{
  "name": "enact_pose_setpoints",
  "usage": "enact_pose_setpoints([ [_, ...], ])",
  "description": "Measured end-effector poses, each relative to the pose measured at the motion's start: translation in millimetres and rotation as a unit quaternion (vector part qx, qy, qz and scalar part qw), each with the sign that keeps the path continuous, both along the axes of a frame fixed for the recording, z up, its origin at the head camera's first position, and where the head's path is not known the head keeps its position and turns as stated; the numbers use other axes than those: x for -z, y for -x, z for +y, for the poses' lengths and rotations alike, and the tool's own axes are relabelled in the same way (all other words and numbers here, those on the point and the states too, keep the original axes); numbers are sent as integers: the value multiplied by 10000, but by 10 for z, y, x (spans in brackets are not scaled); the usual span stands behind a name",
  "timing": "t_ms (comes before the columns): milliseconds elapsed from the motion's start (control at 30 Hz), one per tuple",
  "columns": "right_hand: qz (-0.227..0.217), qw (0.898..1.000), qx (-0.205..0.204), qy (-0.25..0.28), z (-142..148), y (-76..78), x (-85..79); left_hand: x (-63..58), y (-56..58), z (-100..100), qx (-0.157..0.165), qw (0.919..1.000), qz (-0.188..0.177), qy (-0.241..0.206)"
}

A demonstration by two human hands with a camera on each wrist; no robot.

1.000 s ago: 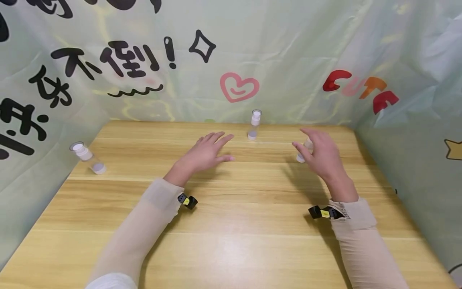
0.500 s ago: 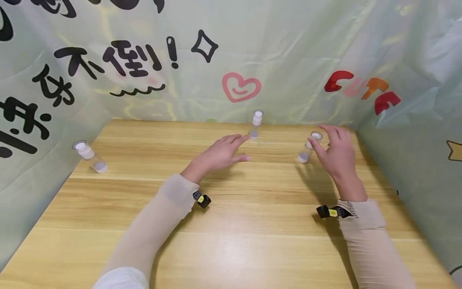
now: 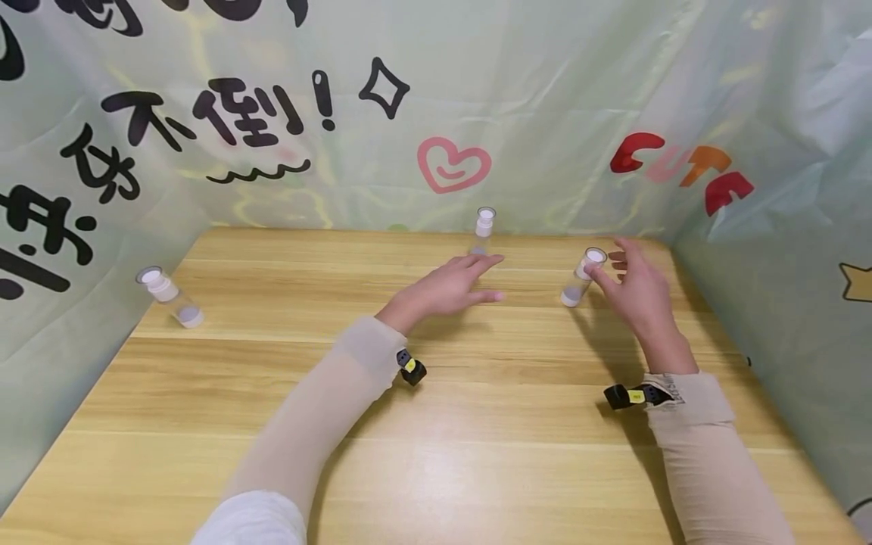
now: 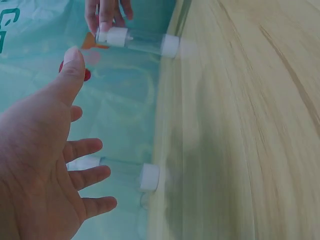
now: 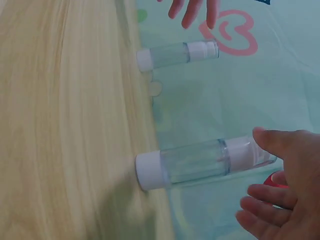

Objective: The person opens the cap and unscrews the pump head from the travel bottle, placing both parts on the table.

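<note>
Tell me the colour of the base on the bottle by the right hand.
White; the base of that bottle shows best in the right wrist view.

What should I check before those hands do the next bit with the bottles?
1. Rightmost clear, cylindrical bottle with white cap and base standing on the light-brown wooden table: ok.
2. Right hand beside that bottle's top: ok.
3. Right fingers wrapped round it: not ok, they look open.
4. Right thumb touching the cap: cannot tell.
5. Left hand holding nothing: ok.
6. Matching middle bottle standing: ok.
</note>
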State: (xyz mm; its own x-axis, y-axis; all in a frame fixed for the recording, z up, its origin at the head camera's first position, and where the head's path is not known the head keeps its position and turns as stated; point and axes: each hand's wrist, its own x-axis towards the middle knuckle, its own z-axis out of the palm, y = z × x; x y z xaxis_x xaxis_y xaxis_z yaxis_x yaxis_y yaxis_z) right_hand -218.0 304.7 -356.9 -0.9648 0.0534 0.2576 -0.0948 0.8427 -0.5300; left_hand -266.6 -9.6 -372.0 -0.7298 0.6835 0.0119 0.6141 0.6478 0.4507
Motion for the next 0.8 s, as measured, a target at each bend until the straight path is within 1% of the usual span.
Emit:
enact_pose_setpoints([
  [133,-211,9994,-174,233,30,28,40,35,43,99,56,10000,-68,-24],
  [333,-171,9983,-416,368,36,61,87,97,127,230,121,9996,-224,-114],
  [533,-264,9964,-598,542,37,94,126,171,200,311,66,9990,-410,-137],
  [700,-366,9951,-691,605,65,104,150,217,237,356,68,9979,-588,-280],
  [800,-410,9944,-758,607,71,108,157,238,255,382,51,9960,-734,-503],
])
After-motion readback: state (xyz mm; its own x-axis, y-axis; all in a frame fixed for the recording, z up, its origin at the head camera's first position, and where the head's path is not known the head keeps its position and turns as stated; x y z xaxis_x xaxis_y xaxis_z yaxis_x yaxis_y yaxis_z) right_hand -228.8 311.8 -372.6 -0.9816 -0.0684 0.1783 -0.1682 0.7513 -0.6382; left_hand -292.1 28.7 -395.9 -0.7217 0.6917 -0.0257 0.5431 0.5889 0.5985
